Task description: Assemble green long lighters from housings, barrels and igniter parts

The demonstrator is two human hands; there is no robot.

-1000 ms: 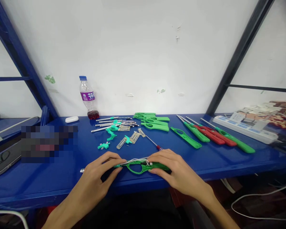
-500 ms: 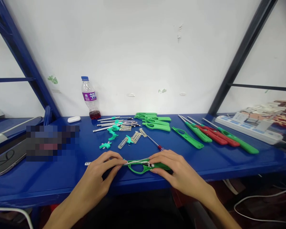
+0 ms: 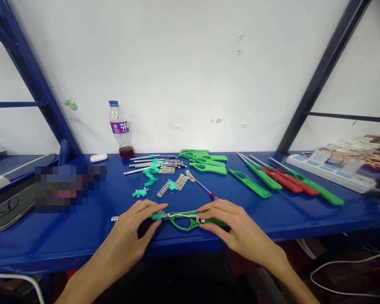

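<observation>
At the front of the table, a green lighter shell (image 3: 183, 228) with a finger loop lies between my hands, its inner side up. White wires (image 3: 190, 215) run along it. A metal lighter tube (image 3: 114, 218) with a teal collar (image 3: 158, 215) extends from its left end. My left hand (image 3: 136, 226) has thumb and fingertips on either side of the collar, closed about the tube; the palm hides part of the tube. My right hand (image 3: 229, 219) pinches the shell's handle and the wire ends, covering some of the handle.
Behind lie teal parts (image 3: 140, 192), clear fuel tanks (image 3: 181, 182), metal tubes (image 3: 139, 170), green shells (image 3: 207, 168) and a screwdriver (image 3: 205, 189). Right are green and red lighters (image 3: 280, 179) and a power strip (image 3: 332, 173). A bottle (image 3: 120, 131) stands at the wall.
My left fingertips have parted slightly and shifted left, uncovering the teal collar and the tube's inner end. My right hand stays on the shell.
</observation>
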